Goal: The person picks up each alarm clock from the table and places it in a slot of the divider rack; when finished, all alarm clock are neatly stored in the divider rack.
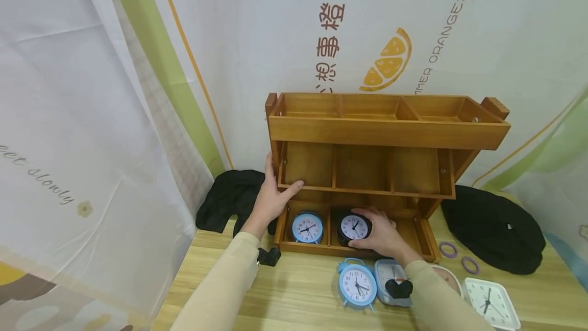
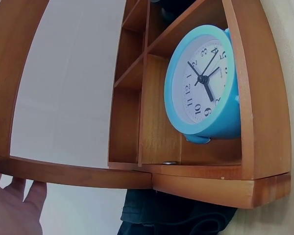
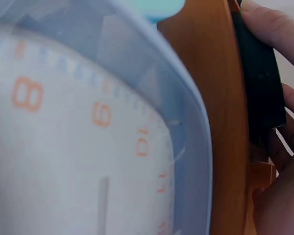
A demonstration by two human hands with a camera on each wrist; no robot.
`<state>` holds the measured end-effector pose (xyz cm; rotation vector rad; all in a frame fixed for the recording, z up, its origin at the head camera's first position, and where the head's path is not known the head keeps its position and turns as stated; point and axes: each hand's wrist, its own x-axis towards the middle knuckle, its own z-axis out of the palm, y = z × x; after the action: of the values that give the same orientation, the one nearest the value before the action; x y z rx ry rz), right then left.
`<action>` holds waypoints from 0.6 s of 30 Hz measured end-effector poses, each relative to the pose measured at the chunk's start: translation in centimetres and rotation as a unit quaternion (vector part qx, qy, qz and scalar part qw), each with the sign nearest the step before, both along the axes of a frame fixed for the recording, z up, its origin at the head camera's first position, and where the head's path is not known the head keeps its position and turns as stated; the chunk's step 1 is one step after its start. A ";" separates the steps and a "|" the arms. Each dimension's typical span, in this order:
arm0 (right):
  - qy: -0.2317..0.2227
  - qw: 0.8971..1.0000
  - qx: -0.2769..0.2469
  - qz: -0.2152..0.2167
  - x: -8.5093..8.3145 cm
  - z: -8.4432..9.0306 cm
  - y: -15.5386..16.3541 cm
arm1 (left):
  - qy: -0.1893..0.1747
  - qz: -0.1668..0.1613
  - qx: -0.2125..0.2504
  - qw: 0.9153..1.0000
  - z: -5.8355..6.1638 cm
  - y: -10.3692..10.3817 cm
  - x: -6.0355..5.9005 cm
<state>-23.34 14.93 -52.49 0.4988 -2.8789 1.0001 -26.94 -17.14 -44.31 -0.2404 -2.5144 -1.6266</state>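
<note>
Right hand [image 1: 383,234] gripping black clock [image 1: 353,229], lower half hidden by shelf rim [image 1: 312,248]

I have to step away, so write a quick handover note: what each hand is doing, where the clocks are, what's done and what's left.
Left hand: fingers straight, steadying the wooden rack at its left post.
Right hand: grips the black clock in the bottom tier's middle compartment.
Done: light blue clock stands in the bottom left compartment.
Left: second blue clock, a grey-blue clock and a white square clock lie on the table; upper tiers look empty.
</note>
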 end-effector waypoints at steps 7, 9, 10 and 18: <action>-0.013 1.000 0.017 0.004 -0.2 -0.2 0.2 | 0.001 -0.004 -0.007 1.000 0.0 0.0 -0.1; -0.020 1.000 0.023 0.005 -0.2 -0.2 0.2 | 0.003 -0.004 -0.006 1.000 0.0 0.0 -0.2; -0.025 0.999 0.028 0.005 -0.3 -0.2 0.2 | 0.004 -0.003 -0.006 1.000 0.0 0.0 -0.2; -0.034 0.996 0.076 0.012 -0.4 -0.2 0.2 | 0.003 -0.002 -0.003 1.000 -0.1 0.0 -0.2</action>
<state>-23.76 15.08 -52.66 0.5197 -3.0321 0.8209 -27.09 -17.16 -44.41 -0.2491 -2.5161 -1.6190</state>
